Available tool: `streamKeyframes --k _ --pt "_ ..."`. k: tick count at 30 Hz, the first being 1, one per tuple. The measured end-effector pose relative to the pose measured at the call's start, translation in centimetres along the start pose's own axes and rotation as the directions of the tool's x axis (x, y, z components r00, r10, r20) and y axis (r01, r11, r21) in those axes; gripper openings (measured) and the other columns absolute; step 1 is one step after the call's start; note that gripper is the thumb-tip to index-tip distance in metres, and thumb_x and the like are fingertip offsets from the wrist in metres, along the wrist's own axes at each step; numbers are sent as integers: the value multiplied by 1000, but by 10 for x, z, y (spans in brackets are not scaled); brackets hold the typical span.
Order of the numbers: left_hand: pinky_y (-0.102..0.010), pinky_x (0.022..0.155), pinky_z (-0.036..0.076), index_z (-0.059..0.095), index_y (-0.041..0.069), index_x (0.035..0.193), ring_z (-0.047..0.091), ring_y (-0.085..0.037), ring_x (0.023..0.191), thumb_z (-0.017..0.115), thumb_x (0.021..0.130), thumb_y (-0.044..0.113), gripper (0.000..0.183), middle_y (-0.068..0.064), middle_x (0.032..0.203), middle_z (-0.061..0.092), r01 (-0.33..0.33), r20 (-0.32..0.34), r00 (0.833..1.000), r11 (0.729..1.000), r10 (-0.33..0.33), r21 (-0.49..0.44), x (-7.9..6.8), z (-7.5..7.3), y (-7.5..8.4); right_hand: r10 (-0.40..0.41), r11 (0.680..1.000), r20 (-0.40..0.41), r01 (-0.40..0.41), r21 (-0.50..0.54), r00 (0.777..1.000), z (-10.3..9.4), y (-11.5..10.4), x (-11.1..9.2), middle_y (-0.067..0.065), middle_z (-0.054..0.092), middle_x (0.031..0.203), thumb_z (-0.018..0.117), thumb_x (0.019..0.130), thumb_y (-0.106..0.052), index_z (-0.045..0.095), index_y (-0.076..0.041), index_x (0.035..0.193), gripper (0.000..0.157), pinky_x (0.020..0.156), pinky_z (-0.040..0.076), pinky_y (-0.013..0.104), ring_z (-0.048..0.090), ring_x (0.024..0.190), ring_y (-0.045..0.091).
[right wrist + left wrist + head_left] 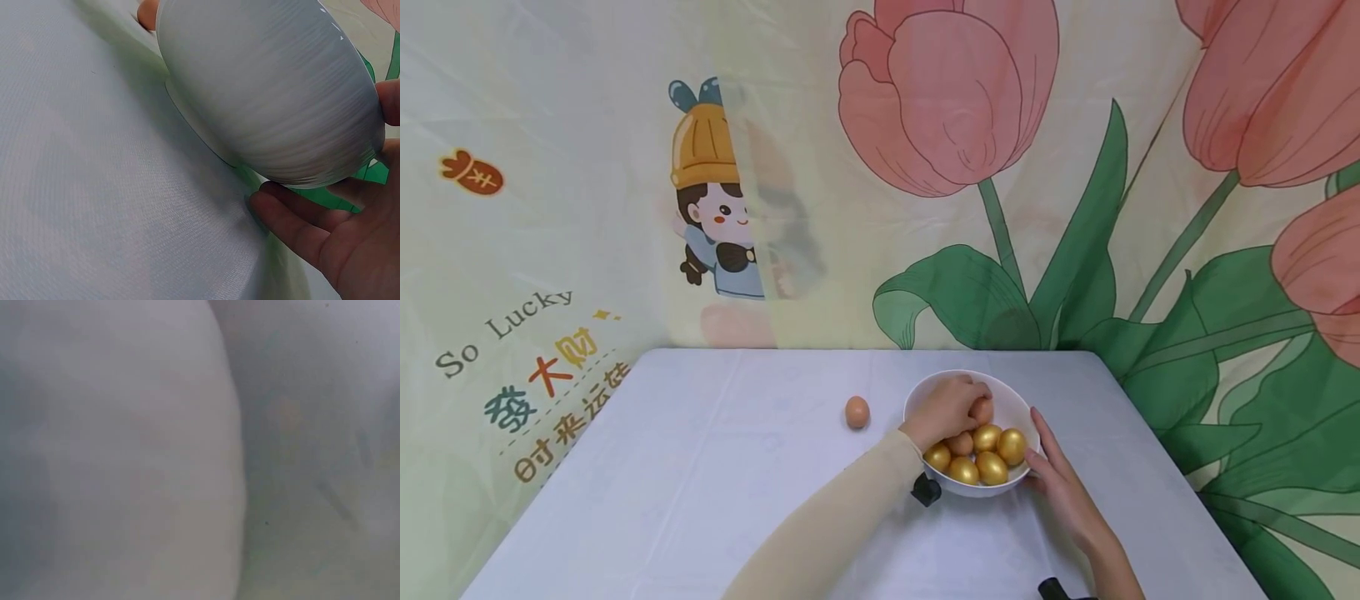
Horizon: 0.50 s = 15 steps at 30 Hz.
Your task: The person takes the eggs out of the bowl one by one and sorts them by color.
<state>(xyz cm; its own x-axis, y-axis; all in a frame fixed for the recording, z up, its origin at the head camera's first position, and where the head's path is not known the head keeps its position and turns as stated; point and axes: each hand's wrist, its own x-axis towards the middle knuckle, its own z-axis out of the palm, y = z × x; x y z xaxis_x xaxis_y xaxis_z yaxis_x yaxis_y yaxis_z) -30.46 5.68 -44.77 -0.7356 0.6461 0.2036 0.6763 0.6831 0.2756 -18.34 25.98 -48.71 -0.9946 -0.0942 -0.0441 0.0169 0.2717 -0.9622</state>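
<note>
A white bowl (977,490) holds several golden eggs (992,468) and a brown egg (960,443). My left hand (949,407) reaches into it from the left, fingertips curled on another brown egg (981,411) near the far side. At the bowl's right side, my right hand (1067,487) steadies it with the thumb at the rim and the fingers along the outer wall. The right wrist view shows the fingers (294,225) low beside the bowl's wall (269,94). In the left wrist view, everything is too blurred and close to make out.
One brown egg (857,412) lies on the white-covered table (737,433), left of the bowl. Behind the table hangs a printed curtain (820,167) with tulips and a cartoon figure. Black wrist-camera parts (927,490) show near the bowl.
</note>
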Motion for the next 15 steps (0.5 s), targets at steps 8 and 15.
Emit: streamKeyframes --k 8,15 --pt "-21 110 45 71 14 129 64 -12 115 81 95 20 36 3 121 74 -8 -27 1000 993 5 -120 1 12 -13 -2 1000 4 2 1 1000 -1 1 0 12 -4 179 37 116 -42 2 -33 172 67 118 38 62 12 161 46" --pt "-23 109 46 70 13 129 63 -14 115 80 95 20 36 1 122 73 12 -18 1000 982 -16 -187 1 12 -18 -3 1000 -1 3 0 1000 1 0 0 13 -3 179 38 116 -41 3 -33 172 67 118 39 63 15 160 47"
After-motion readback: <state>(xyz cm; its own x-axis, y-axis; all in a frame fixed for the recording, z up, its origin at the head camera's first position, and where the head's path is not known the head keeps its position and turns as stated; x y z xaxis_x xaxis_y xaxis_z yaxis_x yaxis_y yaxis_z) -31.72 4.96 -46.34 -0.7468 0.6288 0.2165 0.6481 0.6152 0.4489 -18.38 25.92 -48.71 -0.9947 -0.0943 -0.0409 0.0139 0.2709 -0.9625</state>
